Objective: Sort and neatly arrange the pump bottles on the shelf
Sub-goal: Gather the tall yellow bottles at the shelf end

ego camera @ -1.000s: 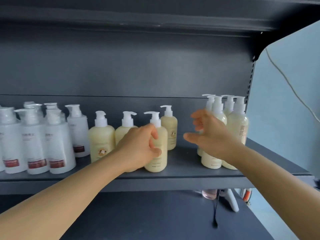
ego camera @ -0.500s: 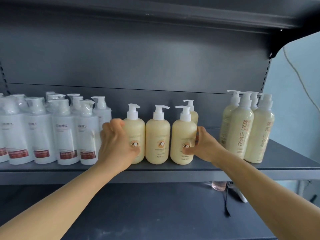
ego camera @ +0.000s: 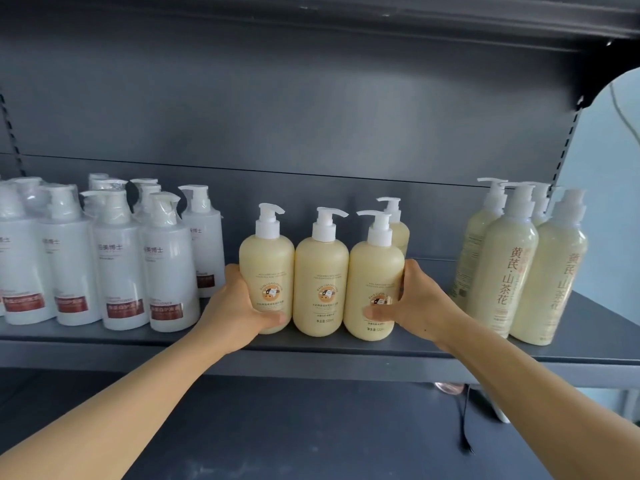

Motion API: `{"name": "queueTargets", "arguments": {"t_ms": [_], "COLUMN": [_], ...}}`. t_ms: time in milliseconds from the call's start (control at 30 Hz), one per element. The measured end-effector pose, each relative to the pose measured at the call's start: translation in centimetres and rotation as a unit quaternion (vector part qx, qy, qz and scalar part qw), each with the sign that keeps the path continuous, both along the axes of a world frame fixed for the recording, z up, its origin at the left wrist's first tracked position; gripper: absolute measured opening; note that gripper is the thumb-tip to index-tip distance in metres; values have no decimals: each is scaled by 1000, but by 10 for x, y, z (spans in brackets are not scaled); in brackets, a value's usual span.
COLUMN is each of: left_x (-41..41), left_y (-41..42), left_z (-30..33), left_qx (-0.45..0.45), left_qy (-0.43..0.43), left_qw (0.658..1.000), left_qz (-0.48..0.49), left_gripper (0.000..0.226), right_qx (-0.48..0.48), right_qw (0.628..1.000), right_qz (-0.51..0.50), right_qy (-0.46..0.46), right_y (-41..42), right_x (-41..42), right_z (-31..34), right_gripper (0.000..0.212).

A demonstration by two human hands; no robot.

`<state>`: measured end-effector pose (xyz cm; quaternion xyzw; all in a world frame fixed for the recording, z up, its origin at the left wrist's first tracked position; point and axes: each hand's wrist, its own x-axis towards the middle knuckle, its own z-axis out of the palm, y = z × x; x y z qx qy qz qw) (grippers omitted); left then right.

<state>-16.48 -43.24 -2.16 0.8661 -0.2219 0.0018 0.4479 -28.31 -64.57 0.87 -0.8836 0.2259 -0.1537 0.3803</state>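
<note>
Head view: I am gripping both ends of a row of three cream bottles on the shelf (ego camera: 346, 344).

My left hand (ego camera: 235, 310) is curling round the left bottle (ego camera: 266, 268), thumb across its front; my right hand (ego camera: 415, 303) is wrapping the right bottle (ego camera: 375, 289) likewise. The middle bottle (ego camera: 320, 282) is standing between them, touching both. A fourth bottle (ego camera: 398, 230) is sitting behind. White bottles (ego camera: 117, 261) are grouped left, tall yellow bottles (ego camera: 509, 265) right.
</note>
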Motion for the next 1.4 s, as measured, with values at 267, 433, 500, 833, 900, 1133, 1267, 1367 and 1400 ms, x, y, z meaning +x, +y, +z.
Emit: {"name": "queueTargets", "arguments": {"t_ms": [267,433,500,833,900,1133,1267,1367,1400], "left_x": [-6,-11,-9,-1,2,24,39,49,51], "left_y": [-19,-32,-33,-25,-28,-34,-36,-42,-44], "left_z": [-2,1,3,53,65,90,93,93,93], "left_qx": [-4,0,-6,-101,-104,-65,-58,-66,-62], "left_qy": [1,5,14,33,18,-75,-63,-60,-65], "left_qw": [1000,1000,999,987,984,987,985,982,981], "left_qz": [-10,-22,-31,-121,-141,-125,-152,-166,-173], "left_gripper": [75,73,76,68,52,4,4,6,7], "right_qx": [-12,-18,-21,-13,-17,-159,-204,-208,-210], "right_qw": [1000,999,999,993,989,982,978,975,974], "right_qz": [-7,-10,-6,10,0,-42,-35,-22,-17], "right_qy": [13,25,32,-114,-145,-92,32,79,86], "right_y": [-20,-36,-38,-32,-34,-52,-54,-58,-59], "right_x": [-10,-17,-19,-18,-11,33,55,69,73], "right_z": [1,1,3,81,97,128,129,127,126], "right_gripper": [70,75,74,69,51,29,35,35,34]}}
